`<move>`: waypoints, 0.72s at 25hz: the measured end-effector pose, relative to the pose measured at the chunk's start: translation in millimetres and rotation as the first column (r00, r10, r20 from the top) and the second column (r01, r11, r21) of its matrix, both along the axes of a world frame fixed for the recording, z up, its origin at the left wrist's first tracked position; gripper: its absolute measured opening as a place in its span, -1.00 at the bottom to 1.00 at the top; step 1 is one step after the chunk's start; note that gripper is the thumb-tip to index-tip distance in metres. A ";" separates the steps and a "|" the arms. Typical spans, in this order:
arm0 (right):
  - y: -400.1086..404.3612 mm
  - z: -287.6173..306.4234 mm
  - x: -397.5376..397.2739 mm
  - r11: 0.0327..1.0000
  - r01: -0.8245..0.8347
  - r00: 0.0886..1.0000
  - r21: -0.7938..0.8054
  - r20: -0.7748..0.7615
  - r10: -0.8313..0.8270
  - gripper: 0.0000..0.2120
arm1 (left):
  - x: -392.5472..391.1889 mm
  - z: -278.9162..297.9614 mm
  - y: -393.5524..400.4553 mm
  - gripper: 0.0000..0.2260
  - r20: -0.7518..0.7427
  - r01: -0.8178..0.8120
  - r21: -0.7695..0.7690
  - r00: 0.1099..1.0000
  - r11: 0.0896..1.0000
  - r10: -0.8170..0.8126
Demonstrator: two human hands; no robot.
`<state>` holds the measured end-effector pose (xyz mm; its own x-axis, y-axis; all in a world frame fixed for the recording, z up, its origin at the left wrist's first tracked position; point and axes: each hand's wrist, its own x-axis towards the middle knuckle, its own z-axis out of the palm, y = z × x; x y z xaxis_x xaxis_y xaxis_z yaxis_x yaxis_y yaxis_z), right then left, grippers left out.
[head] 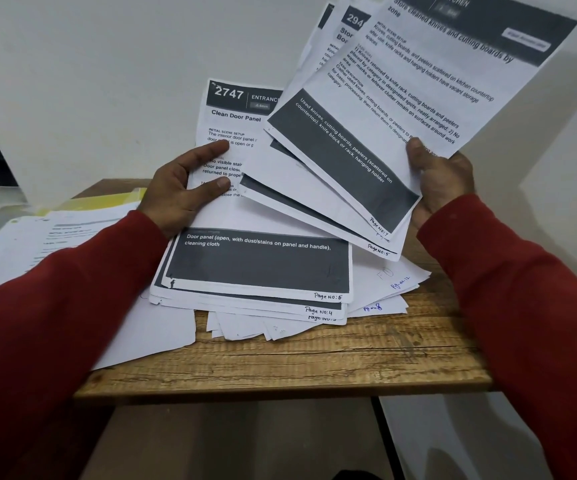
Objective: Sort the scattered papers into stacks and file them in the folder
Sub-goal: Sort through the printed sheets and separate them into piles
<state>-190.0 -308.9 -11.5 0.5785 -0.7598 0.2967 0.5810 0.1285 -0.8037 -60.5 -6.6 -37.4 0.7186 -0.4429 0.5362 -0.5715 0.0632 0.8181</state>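
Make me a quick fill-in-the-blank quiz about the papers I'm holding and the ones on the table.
1. The right hand holds a fanned bunch whose top sheet is marked Page No ___.
2. The left hand holds the sheet titled Clean Door ___.
3. The folder is coloured ___.

Missing words: 7; Panel; yellow

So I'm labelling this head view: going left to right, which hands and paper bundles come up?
Yellow folder → left hand → Clean Door Panel stack → fanned kitchen sheets → right hand.
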 end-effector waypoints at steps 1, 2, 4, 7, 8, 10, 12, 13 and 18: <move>-0.6 -0.3 0.3 1.000 -0.002 1.000 -0.003 0.000 0.002 -0.72 | 0.1 -0.2 -0.2 -0.54 -0.002 0.007 -0.003 1.000 1.000 -0.007; -0.9 -0.6 0.3 1.000 -0.009 1.000 -0.007 0.001 0.009 -0.72 | 0.0 -0.2 -0.3 -0.54 -0.002 0.011 -0.005 1.000 1.000 -0.011; -2.6 -1.8 0.7 1.000 -0.027 1.000 -0.008 0.011 0.028 -0.72 | 0.1 -0.5 -0.4 -0.54 0.002 0.015 -0.005 1.000 1.000 -0.015; -2.7 -2.2 0.9 1.000 -0.030 1.000 0.001 0.007 0.030 -0.71 | 3.6 -1.6 0.6 -0.55 0.010 0.023 -0.007 1.000 1.000 -0.023; -2.4 -2.0 0.8 0.999 -0.036 0.999 0.008 0.010 0.036 -0.70 | 4.4 -2.1 1.0 -0.56 0.015 0.026 -0.010 1.000 1.000 -0.025; -2.1 -2.0 0.2 0.999 -0.037 0.999 0.019 0.008 0.037 -0.71 | 5.3 -3.2 0.9 -0.60 0.030 0.027 -0.012 0.999 1.000 -0.027; -1.6 -3.0 0.4 1.000 -0.026 1.000 0.015 0.000 0.026 -0.71 | 6.2 -3.6 0.3 -0.63 0.013 0.037 -0.013 0.999 0.999 -0.037; -1.4 -3.4 0.7 1.000 -0.024 1.000 0.016 -0.001 0.024 -0.70 | 7.3 -3.9 0.2 -0.63 -0.020 0.055 -0.027 0.998 0.998 -0.056; 7.5 -2.9 -4.8 0.991 -0.137 0.990 0.006 -0.046 0.137 -0.70 | 4.8 0.3 -2.2 -0.61 -0.156 0.040 -0.096 0.986 0.995 -0.055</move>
